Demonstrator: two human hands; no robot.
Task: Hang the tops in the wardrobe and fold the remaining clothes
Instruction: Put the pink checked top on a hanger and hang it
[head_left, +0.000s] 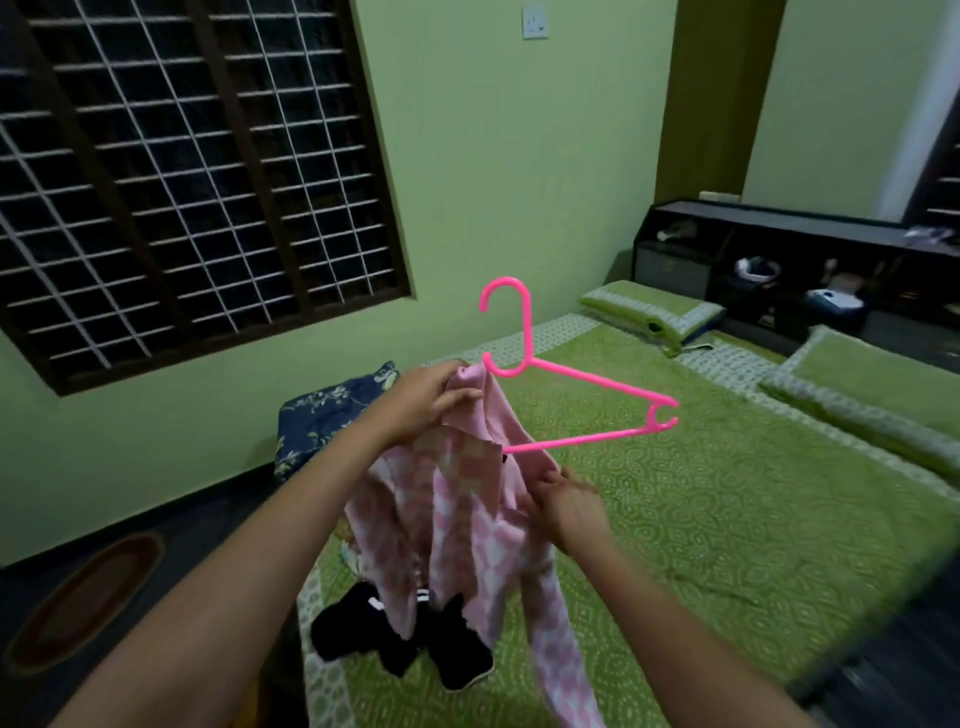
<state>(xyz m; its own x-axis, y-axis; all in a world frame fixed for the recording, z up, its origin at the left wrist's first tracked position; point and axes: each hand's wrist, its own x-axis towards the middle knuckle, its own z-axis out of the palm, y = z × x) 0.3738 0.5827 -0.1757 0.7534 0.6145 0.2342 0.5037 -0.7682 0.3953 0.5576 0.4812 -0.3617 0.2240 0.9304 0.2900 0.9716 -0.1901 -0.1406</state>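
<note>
Head view: the step in hand looks to be threading a top onto a hanger, ahead of carrying it to the wardrobe, which is not in view. The left hand has its grip closed on the upper edge of the pink checked top, fingers and thumb pinching the cloth right beside the neck of the pink hanger. The hanger's free arm juts out to the right of that grip, bare of cloth. Below and to the right, the right hand curls its grip into the top's side. Under both grips the cloth hangs to the bed, over a black garment. Next, I judge, the right grip must draw the shoulder over the bare arm.
</note>
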